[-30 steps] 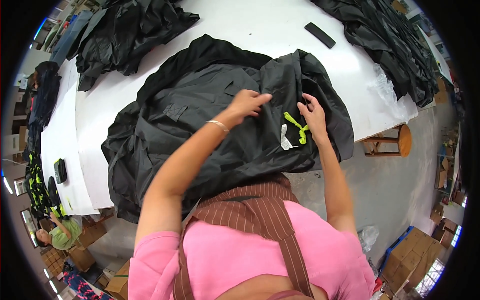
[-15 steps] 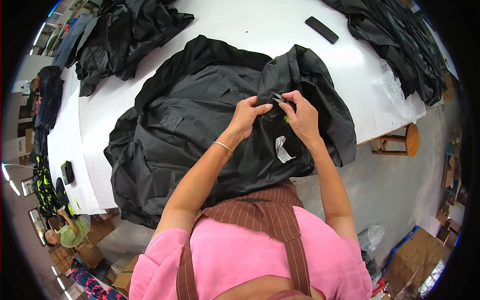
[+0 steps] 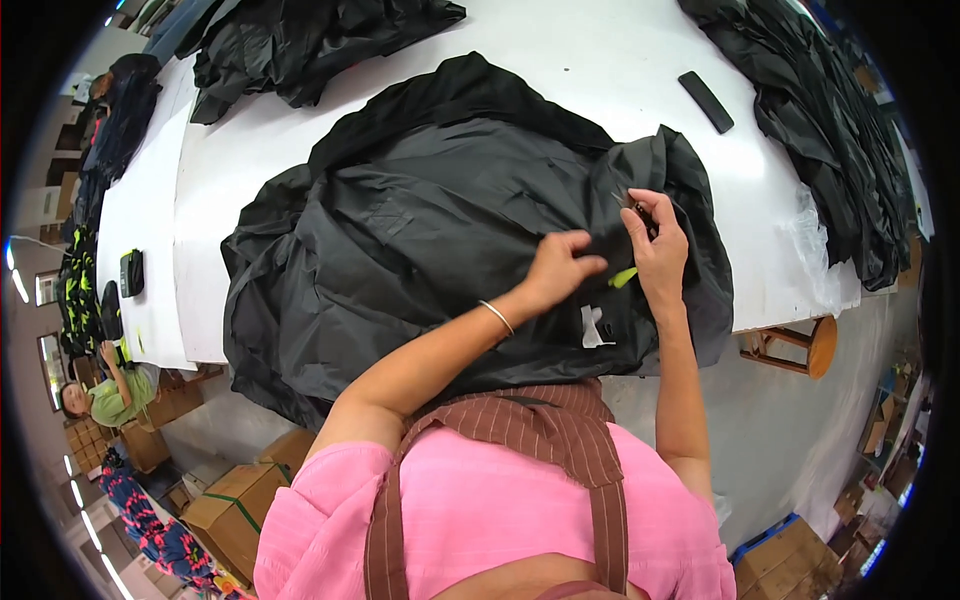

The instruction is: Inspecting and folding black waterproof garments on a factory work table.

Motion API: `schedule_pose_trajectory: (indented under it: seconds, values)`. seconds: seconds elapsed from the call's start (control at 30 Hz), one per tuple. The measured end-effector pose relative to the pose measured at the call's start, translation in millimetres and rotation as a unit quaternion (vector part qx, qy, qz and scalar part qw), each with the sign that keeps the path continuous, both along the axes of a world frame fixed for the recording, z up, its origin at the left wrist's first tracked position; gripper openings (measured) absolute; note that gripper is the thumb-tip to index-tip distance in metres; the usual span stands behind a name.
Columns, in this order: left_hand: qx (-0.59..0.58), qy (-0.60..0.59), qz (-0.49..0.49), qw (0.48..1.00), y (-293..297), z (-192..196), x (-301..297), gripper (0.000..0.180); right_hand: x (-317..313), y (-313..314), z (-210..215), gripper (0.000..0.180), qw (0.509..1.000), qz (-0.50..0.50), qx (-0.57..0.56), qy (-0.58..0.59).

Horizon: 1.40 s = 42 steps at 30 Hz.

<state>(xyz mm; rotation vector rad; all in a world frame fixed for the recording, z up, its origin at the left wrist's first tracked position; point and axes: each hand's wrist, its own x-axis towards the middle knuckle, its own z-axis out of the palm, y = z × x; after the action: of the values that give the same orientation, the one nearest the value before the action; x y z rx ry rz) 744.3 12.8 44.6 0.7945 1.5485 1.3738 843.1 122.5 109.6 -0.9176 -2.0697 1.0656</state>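
A large black garment (image 3: 420,230) lies spread over the white table (image 3: 600,70), its near edge hanging over the table's front. My left hand (image 3: 560,270) pinches a fold of the black fabric near the garment's right side. Just to its right, my right hand (image 3: 655,245) is closed on a small dark item at the same fold. A yellow-green strip (image 3: 622,277) shows between the two hands. Below it a white label (image 3: 595,328) hangs on the garment.
More black garments are piled at the table's far left (image 3: 300,40) and along its right side (image 3: 830,130). A flat black rectangular object (image 3: 706,101) lies on the table. A wooden stool (image 3: 795,350) stands to the right, cardboard boxes (image 3: 235,500) at lower left, and a seated person (image 3: 105,395) at left.
Both hands have drawn together at the garment's right fold. The yellow-green strip, plainly seen earlier, is now mostly covered by my hands, and the white label hangs lower.
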Motion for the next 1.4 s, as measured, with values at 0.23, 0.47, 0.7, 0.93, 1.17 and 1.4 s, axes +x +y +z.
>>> schedule_pose_trajectory:
  seconds: [0.23, 0.47, 0.7, 0.93, 1.17, 1.4]
  values:
    - [0.048, 0.207, -0.114, 0.971, -37, 4, 16, 0.016, -12, -8, -48, 0.024, 0.963, 0.118, 0.152, -0.187]
    - [-0.192, 0.623, 0.185, 0.735, -133, 34, -184, 0.036, 6, 4, -71, 0.025, 0.969, 0.085, 0.06, -0.225]
    - [-0.306, 0.416, 0.327, 0.792, -267, -7, -219, 0.057, -7, 8, -73, 0.024, 0.973, 0.095, 0.06, -0.199]
    - [-0.262, 0.534, 0.256, 0.762, -227, -15, -115, 0.053, -83, -31, -27, 0.017, 0.978, 0.196, 0.005, -0.067]
    - [-0.255, 0.477, 0.245, 0.805, -232, -2, -81, 0.053, -188, -133, -2, 0.02, 0.908, 0.419, 0.019, -0.008]
    - [-0.08, 0.349, 0.244, 0.901, -256, 9, -111, 0.03, -229, -156, -83, 0.033, 0.901, 0.412, 0.046, -0.132]
